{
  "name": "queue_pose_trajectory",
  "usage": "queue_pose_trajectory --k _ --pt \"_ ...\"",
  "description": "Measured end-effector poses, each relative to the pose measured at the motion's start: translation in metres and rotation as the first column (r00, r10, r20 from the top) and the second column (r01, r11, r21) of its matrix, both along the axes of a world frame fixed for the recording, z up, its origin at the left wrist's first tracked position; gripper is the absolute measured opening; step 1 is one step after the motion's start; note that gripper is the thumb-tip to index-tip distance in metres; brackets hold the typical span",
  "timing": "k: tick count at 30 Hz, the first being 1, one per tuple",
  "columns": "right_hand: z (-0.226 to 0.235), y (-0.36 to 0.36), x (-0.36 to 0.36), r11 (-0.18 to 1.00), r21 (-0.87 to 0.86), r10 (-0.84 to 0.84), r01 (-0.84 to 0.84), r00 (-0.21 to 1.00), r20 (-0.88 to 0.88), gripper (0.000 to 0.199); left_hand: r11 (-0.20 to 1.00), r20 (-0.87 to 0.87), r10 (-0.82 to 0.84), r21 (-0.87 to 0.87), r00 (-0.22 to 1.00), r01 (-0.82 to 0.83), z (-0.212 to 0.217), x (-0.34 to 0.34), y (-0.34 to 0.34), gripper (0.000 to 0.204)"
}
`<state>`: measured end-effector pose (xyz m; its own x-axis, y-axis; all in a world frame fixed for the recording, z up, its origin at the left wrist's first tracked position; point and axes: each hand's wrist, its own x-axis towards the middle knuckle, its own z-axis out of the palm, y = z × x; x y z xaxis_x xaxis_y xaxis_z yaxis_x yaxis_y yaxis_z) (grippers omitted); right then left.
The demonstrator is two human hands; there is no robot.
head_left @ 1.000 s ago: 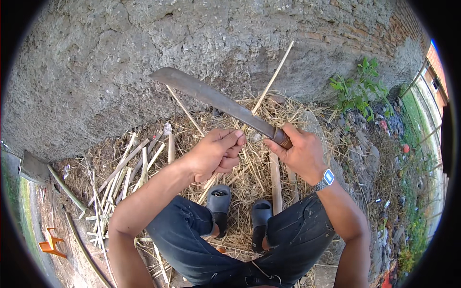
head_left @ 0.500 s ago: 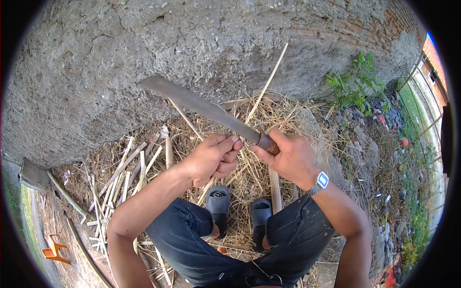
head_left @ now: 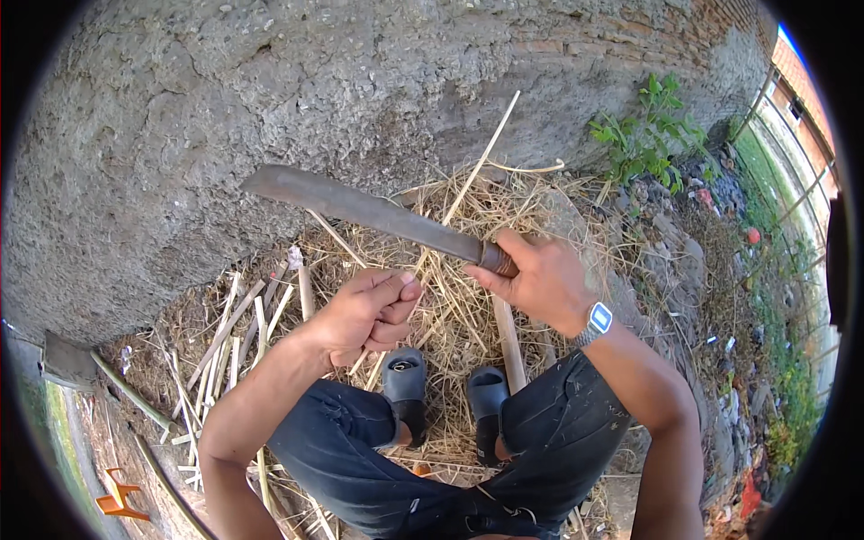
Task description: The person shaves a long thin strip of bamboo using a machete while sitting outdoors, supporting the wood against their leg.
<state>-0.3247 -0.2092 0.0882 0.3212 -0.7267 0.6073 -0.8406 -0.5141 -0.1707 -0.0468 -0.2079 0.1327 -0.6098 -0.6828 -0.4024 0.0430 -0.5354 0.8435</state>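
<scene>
My right hand (head_left: 540, 281) is closed around the handle of a machete (head_left: 378, 214), its blade reaching up and left above my left hand (head_left: 367, 313), which pinches a thin bamboo strip (head_left: 468, 180) between curled fingers. Straw (head_left: 450, 297) lies beneath both hands, split bamboo sticks (head_left: 234, 333) left of my left hand, and a rough wall (head_left: 270, 81) beyond.

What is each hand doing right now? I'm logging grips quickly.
Left hand: closed around a thin bamboo strip.
Right hand: closed on the handle of the machete.
</scene>
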Motion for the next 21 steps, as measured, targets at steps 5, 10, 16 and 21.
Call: queue_pose_trajectory --k 5,10,16,21 --pt "-0.004 -0.048 -0.076 0.873 0.343 -0.447 0.346 0.850 0.280 0.058 0.998 -0.013 -0.066 0.006 0.998 0.066 0.016 0.021 0.010 0.031" --pt "-0.042 -0.062 -0.150 0.814 0.274 -0.580 0.513 0.747 0.325 0.062 0.998 -0.048 -0.066 0.023 0.997 0.067 0.009 0.035 0.013 0.033" --pt "-0.024 -0.032 -0.105 0.926 0.306 -0.371 0.219 0.669 0.644 0.057 0.977 0.094 0.116 -0.193 0.989 -0.096 -0.004 0.025 0.005 0.033" --pt "-0.002 -0.017 -0.053 0.982 0.132 -0.183 0.134 0.839 0.512 0.045 0.976 0.029 0.171 -0.140 0.985 -0.166 -0.007 -0.001 -0.003 0.028"
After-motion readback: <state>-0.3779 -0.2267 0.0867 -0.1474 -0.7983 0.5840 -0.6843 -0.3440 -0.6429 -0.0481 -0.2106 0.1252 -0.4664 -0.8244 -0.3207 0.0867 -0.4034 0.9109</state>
